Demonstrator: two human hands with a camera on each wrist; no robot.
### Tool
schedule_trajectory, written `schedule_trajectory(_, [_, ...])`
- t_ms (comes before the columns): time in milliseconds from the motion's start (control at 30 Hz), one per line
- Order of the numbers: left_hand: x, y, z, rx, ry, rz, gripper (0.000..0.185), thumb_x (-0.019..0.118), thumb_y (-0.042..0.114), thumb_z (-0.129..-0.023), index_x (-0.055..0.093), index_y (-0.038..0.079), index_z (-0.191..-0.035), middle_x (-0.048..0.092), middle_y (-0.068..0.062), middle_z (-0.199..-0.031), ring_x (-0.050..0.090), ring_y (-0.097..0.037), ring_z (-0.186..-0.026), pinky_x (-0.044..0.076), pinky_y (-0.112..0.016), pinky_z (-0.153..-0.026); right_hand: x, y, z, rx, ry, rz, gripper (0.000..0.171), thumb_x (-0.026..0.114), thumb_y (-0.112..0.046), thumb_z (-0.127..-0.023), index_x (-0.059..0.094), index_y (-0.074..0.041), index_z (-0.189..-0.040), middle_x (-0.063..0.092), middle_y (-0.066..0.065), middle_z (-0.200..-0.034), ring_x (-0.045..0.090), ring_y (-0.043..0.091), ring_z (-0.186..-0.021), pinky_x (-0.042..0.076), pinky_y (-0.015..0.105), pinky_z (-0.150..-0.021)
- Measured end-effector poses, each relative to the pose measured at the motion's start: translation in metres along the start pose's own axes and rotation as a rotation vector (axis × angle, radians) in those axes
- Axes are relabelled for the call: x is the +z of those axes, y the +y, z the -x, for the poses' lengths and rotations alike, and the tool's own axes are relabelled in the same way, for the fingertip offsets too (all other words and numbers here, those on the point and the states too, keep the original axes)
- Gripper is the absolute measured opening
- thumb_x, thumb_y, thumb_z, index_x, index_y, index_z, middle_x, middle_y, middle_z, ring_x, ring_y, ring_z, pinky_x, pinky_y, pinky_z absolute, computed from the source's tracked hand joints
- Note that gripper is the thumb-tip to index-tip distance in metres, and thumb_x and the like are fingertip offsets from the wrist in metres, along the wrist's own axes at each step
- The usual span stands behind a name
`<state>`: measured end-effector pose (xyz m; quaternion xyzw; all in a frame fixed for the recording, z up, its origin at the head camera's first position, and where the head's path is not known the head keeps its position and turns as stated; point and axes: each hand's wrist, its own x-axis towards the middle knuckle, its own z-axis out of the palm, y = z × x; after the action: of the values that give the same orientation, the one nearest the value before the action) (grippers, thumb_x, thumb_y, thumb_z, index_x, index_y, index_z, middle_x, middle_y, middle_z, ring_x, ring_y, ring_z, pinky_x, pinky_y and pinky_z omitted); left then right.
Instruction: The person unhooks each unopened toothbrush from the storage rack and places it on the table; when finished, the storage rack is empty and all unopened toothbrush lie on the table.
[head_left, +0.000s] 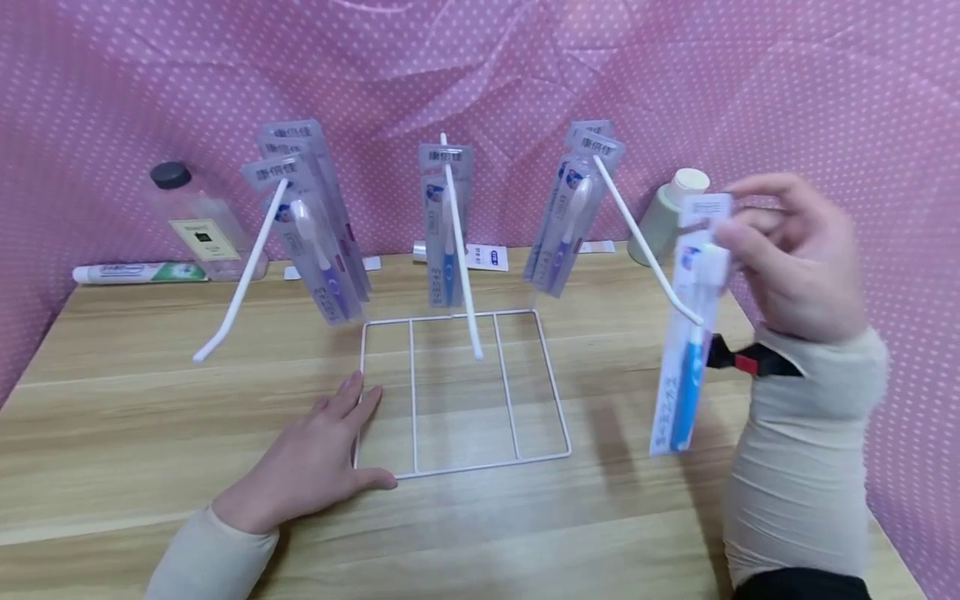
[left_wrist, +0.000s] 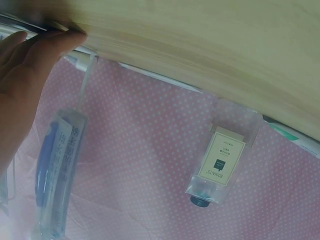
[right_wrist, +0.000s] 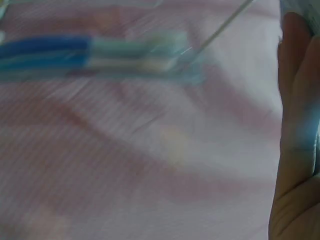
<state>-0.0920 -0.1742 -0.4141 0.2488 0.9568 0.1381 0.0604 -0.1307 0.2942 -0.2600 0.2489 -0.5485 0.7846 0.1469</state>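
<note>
R hand point(head_left: 806, 250): pinching toothbrush pack point(head_left: 678, 358) nr its top.
Pack loc.: hanging slightly tilted at R prong point(head_left: 634, 230) tip, overlapping it in head view; contact can't tell.
L hand point(head_left: 311, 462): resting at wire base point(head_left: 413, 398), near-left corner, fingers spread; prob. steadying.
Step (judged): prob. hanging pack on R prong.
Technique: should be raising pack, aligning its top w/ bent tip, then sliding twd hung packs point(head_left: 570, 218).
Risk: sideways push may be tipping base.
</note>
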Motion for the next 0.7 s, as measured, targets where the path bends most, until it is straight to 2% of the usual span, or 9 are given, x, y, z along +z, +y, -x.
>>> schedule_trajectory(133, [0.001, -0.002, 0.0, 0.009, 0.003, -0.003, 0.115, 0.079, 0.077, -0.076, 0.05, 0.0, -0.156, 0.037, -0.033, -0.165, 0.051, -0.063, -0.136, 0.051, -0.07, -0.103, -0.029, 0.036, -0.018, 0.316, 0.025, 0.327, 0.023, 0.064, 0.007, -0.101, 0.065, -0.003, -0.122, 0.08, 0.007, -0.086, 0.072, 0.015, -0.063, 0.06, 0.025, -0.055])
schedule_trajectory(233, [0.001, -0.002, 0.0, 0.013, 0.006, -0.002, 0.115, 0.079, 0.077, -0.076, 0.05, -0.001, -0.156, 0.037, -0.033, -0.164, 0.05, -0.059, -0.14, 0.05, -0.07, -0.105, -0.049, 0.067, -0.027, 0.515, -0.003, 0.499, 0.024, 0.068, -0.006, -0.103, 0.061, -0.007, -0.126, 0.079, 0.001, -0.084, 0.072, 0.012, -0.067, 0.061, 0.026, -0.06])
schedule_trajectory(300, [0.001, -0.002, 0.0, 0.012, 0.007, 0.001, 0.115, 0.078, 0.077, -0.076, 0.05, -0.001, -0.156, 0.037, -0.033, -0.164, 0.05, -0.059, -0.14, 0.05, -0.07, -0.106, -0.058, 0.086, -0.03, 0.616, -0.028, 0.622, 0.029, 0.068, -0.011, -0.104, 0.058, -0.005, -0.131, 0.076, -0.003, -0.083, 0.072, 0.011, -0.069, 0.063, 0.026, -0.064])
schedule_trajectory(400, [0.002, -0.001, 0.001, 0.009, 0.011, 0.002, 0.115, 0.078, 0.078, -0.076, 0.051, 0.0, -0.156, 0.038, -0.033, -0.164, 0.051, -0.061, -0.137, 0.051, -0.069, -0.105, -0.067, 0.112, -0.031, 0.721, -0.091, 0.687, 0.039, 0.063, -0.011, -0.106, 0.05, 0.005, -0.14, 0.071, -0.002, -0.084, 0.071, 0.012, -0.069, 0.064, 0.028, -0.066])
schedule_trajectory(500, [0.002, -0.001, 0.001, 0.008, 0.016, 0.001, 0.114, 0.079, 0.077, -0.075, 0.051, 0.0, -0.155, 0.038, -0.032, -0.164, 0.053, -0.063, -0.134, 0.051, -0.07, -0.103, -0.07, 0.135, -0.03, 0.796, -0.121, 0.73, 0.044, 0.06, -0.009, -0.106, 0.044, 0.009, -0.143, 0.071, -0.004, -0.084, 0.07, 0.011, -0.068, 0.064, 0.029, -0.066])
schedule_trajectory(600, [0.002, -0.002, 0.0, 0.005, 0.014, 0.004, 0.114, 0.08, 0.076, -0.075, 0.051, -0.001, -0.155, 0.038, -0.033, -0.164, 0.053, -0.064, -0.134, 0.051, -0.07, -0.103, -0.072, 0.154, -0.027, 0.833, -0.132, 0.737, 0.042, 0.059, -0.005, -0.106, 0.043, 0.013, -0.141, 0.072, -0.005, -0.078, 0.069, 0.009, -0.063, 0.063, 0.029, -0.062])
schedule_trajectory(700, [0.002, -0.002, 0.0, 0.001, 0.008, 0.005, 0.114, 0.08, 0.075, -0.076, 0.05, -0.001, -0.156, 0.037, -0.032, -0.165, 0.051, -0.062, -0.136, 0.05, -0.07, -0.105, -0.072, 0.167, -0.024, 0.836, -0.145, 0.79, 0.037, 0.061, -0.003, -0.104, 0.047, 0.014, -0.134, 0.071, -0.001, -0.074, 0.067, 0.009, -0.058, 0.062, 0.028, -0.057])
